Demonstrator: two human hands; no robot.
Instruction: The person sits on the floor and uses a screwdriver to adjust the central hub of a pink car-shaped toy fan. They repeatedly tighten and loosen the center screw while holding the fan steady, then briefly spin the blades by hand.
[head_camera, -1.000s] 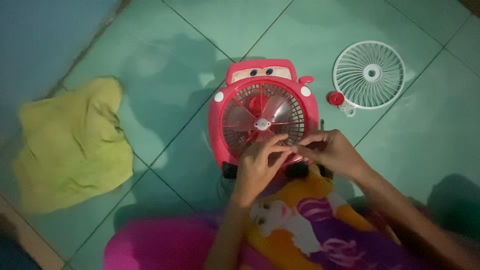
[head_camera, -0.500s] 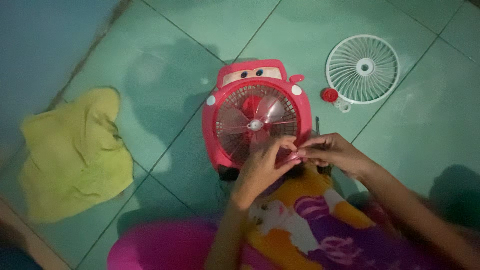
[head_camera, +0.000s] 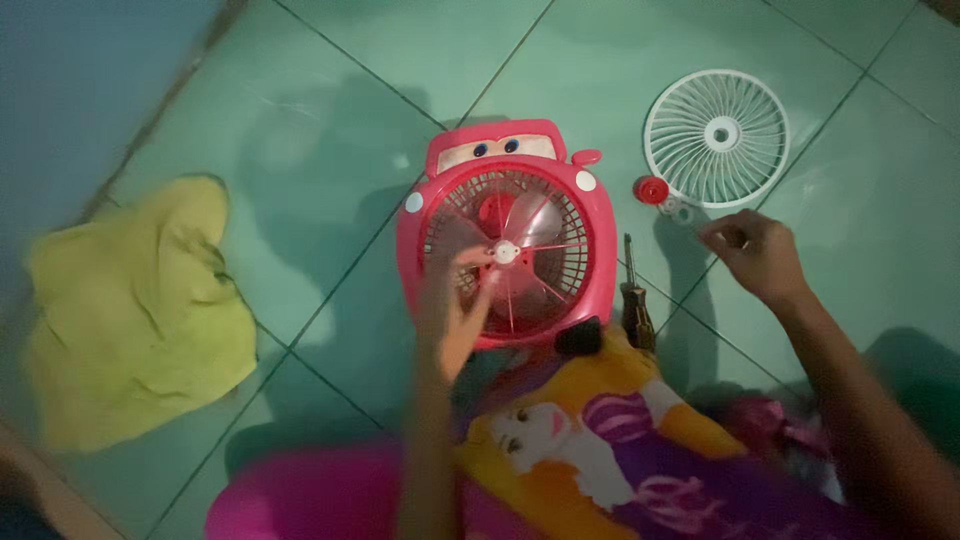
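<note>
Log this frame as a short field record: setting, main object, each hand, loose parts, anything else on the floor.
setting: green tiled floor, seen from above
main object: red car-shaped fan lying on its back, blades exposed
left hand: fingers on the fan's blades near the white hub, blurred
right hand: off the fan, near the small parts on the floor; grip unclear
loose parts: white grille, red cap
tool: screwdriver beside the fan
other: yellow-green cloth at left
</note>
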